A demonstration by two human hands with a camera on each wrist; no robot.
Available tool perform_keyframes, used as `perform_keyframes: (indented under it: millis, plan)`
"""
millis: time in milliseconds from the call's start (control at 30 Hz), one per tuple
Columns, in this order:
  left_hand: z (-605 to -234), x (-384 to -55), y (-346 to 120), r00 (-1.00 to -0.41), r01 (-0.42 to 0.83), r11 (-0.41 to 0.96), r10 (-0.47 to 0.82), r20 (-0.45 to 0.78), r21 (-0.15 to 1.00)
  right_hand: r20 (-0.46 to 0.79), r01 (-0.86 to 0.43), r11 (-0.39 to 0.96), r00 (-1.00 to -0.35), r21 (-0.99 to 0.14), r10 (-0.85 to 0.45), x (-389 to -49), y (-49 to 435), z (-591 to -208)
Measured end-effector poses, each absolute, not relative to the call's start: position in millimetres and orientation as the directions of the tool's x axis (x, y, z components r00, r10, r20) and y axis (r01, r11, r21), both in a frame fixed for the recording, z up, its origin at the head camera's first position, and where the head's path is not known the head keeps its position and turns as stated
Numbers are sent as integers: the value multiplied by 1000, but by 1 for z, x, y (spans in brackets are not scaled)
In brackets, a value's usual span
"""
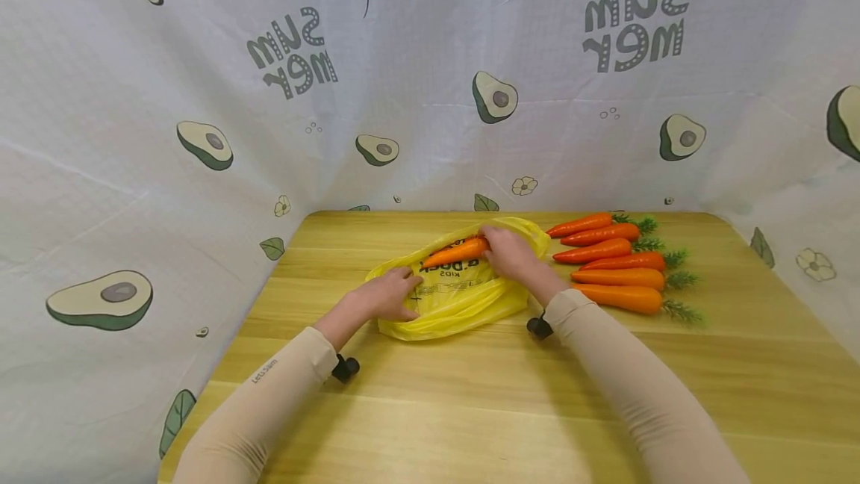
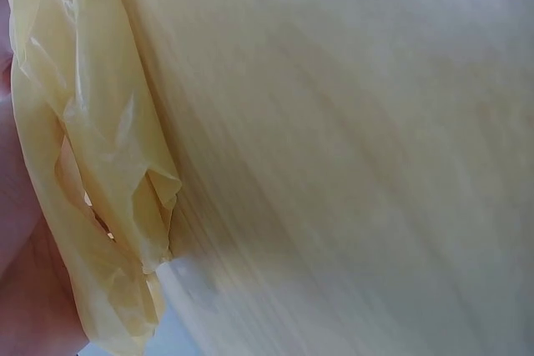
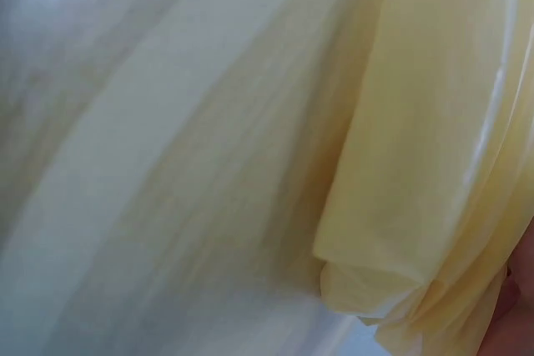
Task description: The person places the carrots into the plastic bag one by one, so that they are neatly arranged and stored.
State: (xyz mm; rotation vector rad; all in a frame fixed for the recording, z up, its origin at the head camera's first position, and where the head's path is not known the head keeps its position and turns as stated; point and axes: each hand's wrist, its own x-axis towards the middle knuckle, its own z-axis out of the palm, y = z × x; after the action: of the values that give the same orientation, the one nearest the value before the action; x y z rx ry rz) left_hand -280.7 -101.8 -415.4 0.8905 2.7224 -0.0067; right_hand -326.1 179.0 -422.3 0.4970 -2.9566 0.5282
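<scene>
A yellow plastic bag point(image 1: 463, 317) with dark print lies on the table, its mouth spread wide. My right hand point(image 1: 510, 254) grips an orange carrot point(image 1: 453, 253) near its thick end, holding it over the bag's opening with the tip pointing left. At the bag's left end, my left hand point(image 1: 391, 294) reaches into the mouth with thumb and fingers spread apart. Crumpled yellow plastic point(image 2: 104, 97) fills the left side of the left wrist view and hides most of that hand. Folds of the bag point(image 3: 417, 147) also cover most of the right hand in the right wrist view.
Several carrots point(image 1: 621, 277) with green tops lie in a row to the right of the bag, tips pointing left. The wooden table point(image 1: 457, 417) ends at a white cloth point(image 1: 430, 58) printed with avocados, which hangs behind and beside it.
</scene>
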Motion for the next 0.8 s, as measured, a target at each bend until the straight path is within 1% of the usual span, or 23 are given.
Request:
perform_keyframes:
  millis: [200, 467, 800]
  plan:
    - [-416, -281, -102, -767, 589, 803, 590, -254, 87, 170, -319, 903, -945, -287, -280, -326, 182, -423]
    - [-415, -280, -102, -768, 572, 813, 577, -279, 108, 177, -341, 911, -936, -231, -305, -323, 184, -424]
    - [-412, -279, -101, -764, 579, 810, 579, -285, 94, 192, -367, 908, -924, -205, -330, -317, 184, -420]
